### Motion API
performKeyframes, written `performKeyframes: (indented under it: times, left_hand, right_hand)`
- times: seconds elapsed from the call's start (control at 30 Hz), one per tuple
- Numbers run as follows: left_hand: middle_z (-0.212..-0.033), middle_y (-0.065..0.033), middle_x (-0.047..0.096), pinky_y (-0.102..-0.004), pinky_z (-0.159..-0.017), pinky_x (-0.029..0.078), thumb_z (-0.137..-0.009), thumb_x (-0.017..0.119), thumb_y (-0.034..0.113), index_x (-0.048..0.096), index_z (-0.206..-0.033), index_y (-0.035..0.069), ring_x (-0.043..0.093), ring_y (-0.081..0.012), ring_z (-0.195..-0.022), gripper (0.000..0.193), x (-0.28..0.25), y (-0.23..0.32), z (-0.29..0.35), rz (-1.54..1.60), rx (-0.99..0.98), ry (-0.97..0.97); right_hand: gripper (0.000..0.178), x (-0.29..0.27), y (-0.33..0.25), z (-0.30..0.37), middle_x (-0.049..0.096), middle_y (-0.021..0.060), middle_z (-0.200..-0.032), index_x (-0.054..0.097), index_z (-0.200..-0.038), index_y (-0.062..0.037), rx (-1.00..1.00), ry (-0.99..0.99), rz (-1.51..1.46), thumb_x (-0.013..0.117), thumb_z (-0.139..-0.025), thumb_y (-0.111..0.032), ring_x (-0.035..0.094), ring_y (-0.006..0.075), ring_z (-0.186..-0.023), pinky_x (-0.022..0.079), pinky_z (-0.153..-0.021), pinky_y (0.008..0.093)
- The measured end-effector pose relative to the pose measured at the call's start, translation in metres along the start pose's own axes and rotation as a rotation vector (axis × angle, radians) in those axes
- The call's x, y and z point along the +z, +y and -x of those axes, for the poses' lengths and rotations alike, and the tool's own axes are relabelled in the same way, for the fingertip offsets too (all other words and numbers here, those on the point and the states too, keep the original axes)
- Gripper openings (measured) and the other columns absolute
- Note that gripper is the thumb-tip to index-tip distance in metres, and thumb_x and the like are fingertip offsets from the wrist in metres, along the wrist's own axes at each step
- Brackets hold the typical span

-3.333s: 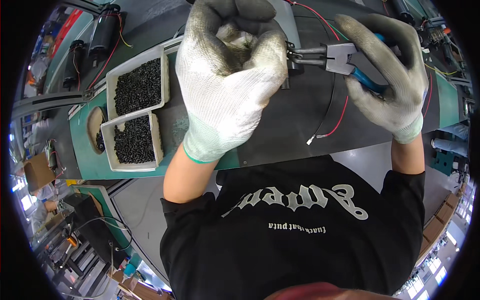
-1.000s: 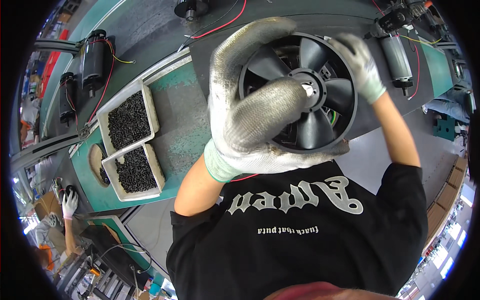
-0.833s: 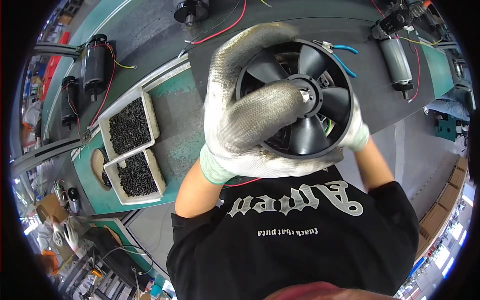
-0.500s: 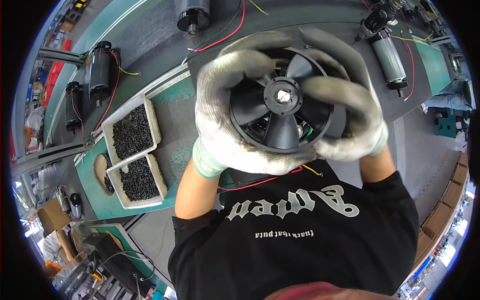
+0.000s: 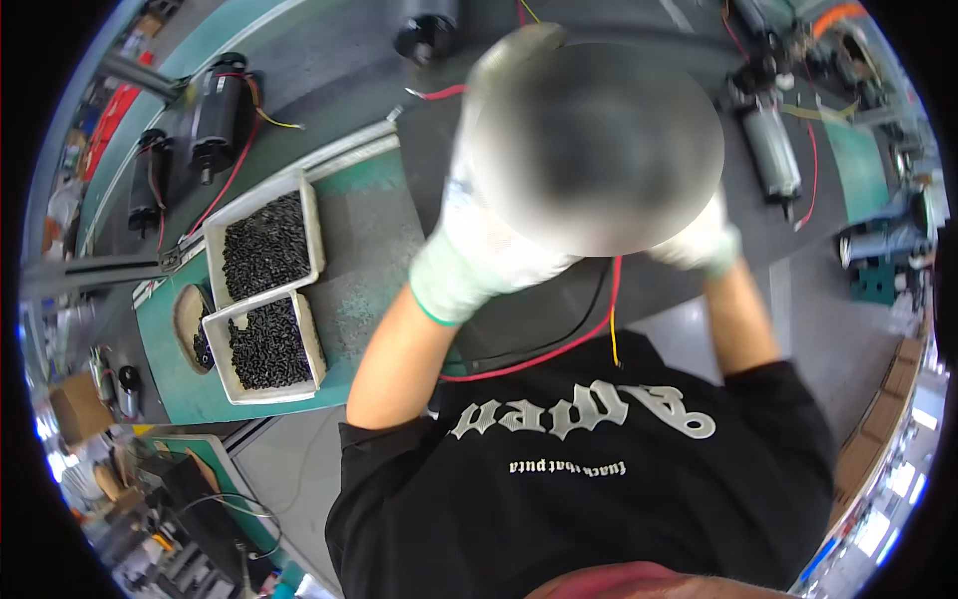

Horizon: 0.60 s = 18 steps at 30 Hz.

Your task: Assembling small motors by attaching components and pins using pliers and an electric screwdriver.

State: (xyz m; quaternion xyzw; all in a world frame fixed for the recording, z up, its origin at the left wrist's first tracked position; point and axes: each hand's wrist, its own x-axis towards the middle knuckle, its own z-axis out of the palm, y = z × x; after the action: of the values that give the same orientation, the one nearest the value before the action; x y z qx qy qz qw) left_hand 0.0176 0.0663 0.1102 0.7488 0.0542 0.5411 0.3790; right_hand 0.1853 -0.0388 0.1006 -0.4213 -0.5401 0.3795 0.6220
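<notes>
A black fan motor point(image 5: 599, 140) is up in front of me, its details hidden by a heavy oval blur; the half-second-old view shows its round housing and blades. My left hand point(image 5: 484, 225), in a white glove with a green cuff, is closed around its left side. My right hand point(image 5: 704, 235), gloved alike, is at its lower right, with its fingers lost in the blur. Below the fan hang a red wire point(image 5: 613, 299), a black wire and a yellow wire, over a dark mat point(image 5: 529, 324).
Two white bins point(image 5: 317, 235) of small black parts stand at the left, beside a round tray point(image 5: 182, 334). Black motors with wires point(image 5: 218, 120) lie at the far left, another motor point(image 5: 427, 30) at the back. A silver motor point(image 5: 770, 150) lies at the right, near a dark tool point(image 5: 763, 75).
My hands and the fan have moved up and slightly right, farther from my body. The wires now hang below the fan. My head view has shifted slightly.
</notes>
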Motion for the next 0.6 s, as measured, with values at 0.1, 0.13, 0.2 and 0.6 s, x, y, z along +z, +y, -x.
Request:
performKeyframes:
  times: [0.1,0.13,0.2,0.6]
  left_hand:
    - [-0.135,-0.0334,0.034,-0.0528,-0.100,0.036,-0.072,0.078,0.034,0.025,-0.142,-0.005,0.041,-0.0506,-0.119,0.096,0.012,-0.005,0.011,-0.451,-0.079,0.132]
    - [-0.135,-0.0336,0.033,-0.0527,-0.100,0.037,-0.072,0.078,0.033,0.025,-0.142,-0.004,0.041,-0.0505,-0.119,0.095,0.013,0.006,0.022,-0.515,-0.167,0.126]
    - [-0.135,-0.0308,0.036,-0.0511,-0.098,0.038,-0.074,0.076,0.028,0.033,-0.139,-0.002,0.044,-0.0466,-0.118,0.083,0.000,0.032,0.042,-0.554,-0.311,0.044]
    - [-0.104,-0.0178,0.066,-0.0384,-0.087,0.050,-0.070,0.061,0.001,0.064,-0.101,-0.001,0.064,-0.0335,-0.097,0.031,-0.095,0.122,0.159,-0.329,-0.751,-0.126]
  right_hand:
    - [0.091,0.019,0.064,0.016,0.053,0.0127,-0.129,0.035,-0.140,-0.0022,0.034,-0.064,0.305,0.085,-0.066,-0.022,0.050,0.0230,-0.122,0.033,-0.109,0.0386]
    - [0.073,0.030,0.074,0.011,0.058,0.0089,-0.117,0.045,-0.130,-0.0009,0.121,0.077,0.203,0.082,-0.069,-0.015,0.054,0.0186,-0.108,0.040,-0.099,0.0343]
    - [0.051,0.037,0.079,-0.014,0.064,0.0052,-0.105,0.056,-0.119,0.0007,0.301,0.203,-0.014,0.078,-0.074,-0.008,0.058,0.0139,-0.093,0.049,-0.083,0.0285]
    - [0.044,-0.225,0.145,-0.283,0.058,0.0236,-0.121,0.058,-0.125,-0.0135,0.536,0.160,1.742,0.051,-0.091,-0.041,0.059,0.0377,-0.105,0.047,-0.089,0.0419]
